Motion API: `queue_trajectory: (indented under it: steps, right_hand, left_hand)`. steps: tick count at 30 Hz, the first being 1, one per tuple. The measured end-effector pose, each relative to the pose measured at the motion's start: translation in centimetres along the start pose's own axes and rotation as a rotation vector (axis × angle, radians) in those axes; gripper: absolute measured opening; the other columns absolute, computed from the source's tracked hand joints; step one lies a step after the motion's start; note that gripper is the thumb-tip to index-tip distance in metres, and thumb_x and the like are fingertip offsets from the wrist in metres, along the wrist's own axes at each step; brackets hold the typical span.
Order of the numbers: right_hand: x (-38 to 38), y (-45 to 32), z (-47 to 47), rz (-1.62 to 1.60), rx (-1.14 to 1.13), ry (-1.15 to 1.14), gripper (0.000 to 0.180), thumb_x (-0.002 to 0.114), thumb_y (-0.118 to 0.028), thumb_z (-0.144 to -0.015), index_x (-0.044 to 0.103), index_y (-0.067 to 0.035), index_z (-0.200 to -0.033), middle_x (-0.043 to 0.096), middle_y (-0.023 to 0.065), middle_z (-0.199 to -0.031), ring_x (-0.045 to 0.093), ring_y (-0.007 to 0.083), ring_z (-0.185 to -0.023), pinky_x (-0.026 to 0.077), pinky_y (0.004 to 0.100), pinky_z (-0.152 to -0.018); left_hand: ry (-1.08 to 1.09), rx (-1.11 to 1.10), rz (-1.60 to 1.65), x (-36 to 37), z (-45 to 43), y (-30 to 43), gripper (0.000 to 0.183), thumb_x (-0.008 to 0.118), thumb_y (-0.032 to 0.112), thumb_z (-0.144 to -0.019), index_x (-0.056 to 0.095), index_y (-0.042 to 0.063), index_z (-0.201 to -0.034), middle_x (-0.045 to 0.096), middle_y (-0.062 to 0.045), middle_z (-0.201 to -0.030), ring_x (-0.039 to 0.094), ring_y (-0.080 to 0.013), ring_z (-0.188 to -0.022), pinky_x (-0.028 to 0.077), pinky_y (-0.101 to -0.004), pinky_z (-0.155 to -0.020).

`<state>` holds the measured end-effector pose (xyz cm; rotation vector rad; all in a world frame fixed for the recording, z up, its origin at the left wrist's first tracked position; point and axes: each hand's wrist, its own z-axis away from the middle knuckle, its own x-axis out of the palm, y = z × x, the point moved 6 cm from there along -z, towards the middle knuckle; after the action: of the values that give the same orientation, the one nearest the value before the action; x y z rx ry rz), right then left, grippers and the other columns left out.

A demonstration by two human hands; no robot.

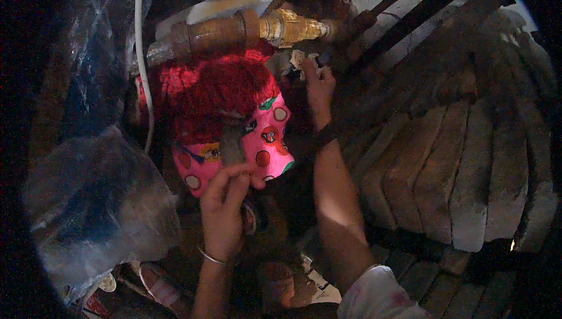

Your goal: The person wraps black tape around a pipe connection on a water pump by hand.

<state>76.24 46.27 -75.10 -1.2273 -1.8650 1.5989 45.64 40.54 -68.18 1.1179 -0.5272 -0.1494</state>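
Note:
Below the middle, my left hand [224, 209], with a bangle at its wrist, has its thumb and fingertips together at the lower edge of a pink patterned cloth [263, 156]. Whether it pinches something small there cannot be told. A dark red fringed, shaggy textile [210, 99] lies just above the pink cloth. Further up, my right hand [318, 84], with a dark band at its wrist, has its fingers bent at a small pale crumpled piece [298, 60]. Its grip is too dim to make out. A brownish metal cylinder with a brass-coloured fitting [290, 27] lies above both hands.
A white cable [142, 68] hangs down the left side, beside clear plastic sheeting [105, 196]. Stacked brownish slabs [456, 178] fill the right. Dark bars [412, 25] slant across the upper right. Parts of shoes [160, 284] show at the lower left.

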Motion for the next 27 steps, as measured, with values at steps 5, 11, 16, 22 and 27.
queue_trajectory:
  steps: [5,11,16,22,27]
  right_hand:
    - [-0.2,-1.2,-0.6,0.08,-0.109,0.041,0.032,0.062,-0.025,-0.083,0.056,0.003,-0.097,0.063,0.0125,-0.09,0.058,0.0174,-0.081,0.046,0.0327,-0.07]
    - [-0.1,-1.8,-0.6,0.273,-0.121,0.035,0.034,0.059,-0.026,-0.085,0.054,0.004,-0.101,0.062,0.0188,-0.095,0.06,0.0248,-0.087,0.046,0.0353,-0.075]
    - [0.0,-2.0,0.4,0.237,-0.154,0.058,0.035,0.058,-0.026,-0.085,0.053,0.004,-0.102,0.061,0.0194,-0.096,0.059,0.0258,-0.087,0.045,0.0357,-0.075]
    - [0.0,-2.5,0.1,0.252,-0.169,0.08,0.036,0.058,-0.026,-0.086,0.053,0.005,-0.102,0.061,0.02,-0.097,0.059,0.027,-0.088,0.045,0.0363,-0.076]
    - [0.0,-2.8,-0.1,0.257,-0.183,0.094,0.036,0.057,-0.026,-0.086,0.052,0.005,-0.103,0.06,0.0206,-0.097,0.058,0.028,-0.089,0.045,0.0368,-0.077]
  left_hand:
    - [0.007,-0.034,-0.014,-0.2,0.3,-0.3,0.018,0.046,0.008,-0.09,0.058,0.001,-0.101,0.061,-0.005,-0.083,0.055,-0.0103,-0.08,0.042,-0.0226,-0.074]
    - [0.031,-0.028,-0.029,-0.5,0.5,-0.8,0.017,0.046,0.011,-0.091,0.059,0.004,-0.1,0.062,-0.003,-0.083,0.052,-0.0052,-0.067,0.04,-0.0176,-0.056]
    - [0.025,-0.073,-0.008,-0.1,0.8,-0.5,0.017,0.047,0.013,-0.091,0.059,0.005,-0.1,0.062,-0.002,-0.082,0.048,-0.002,-0.058,0.034,-0.0153,-0.044]
    - [0.029,-0.06,-0.032,-0.1,1.2,-0.5,0.017,0.046,0.012,-0.091,0.059,0.005,-0.1,0.061,-0.002,-0.082,0.049,-0.0031,-0.061,0.036,-0.0158,-0.047]
    - [0.041,-0.077,0.016,-0.5,1.7,-0.4,0.017,0.046,0.012,-0.091,0.059,0.005,-0.1,0.061,-0.002,-0.083,0.05,-0.0035,-0.062,0.037,-0.0161,-0.049]
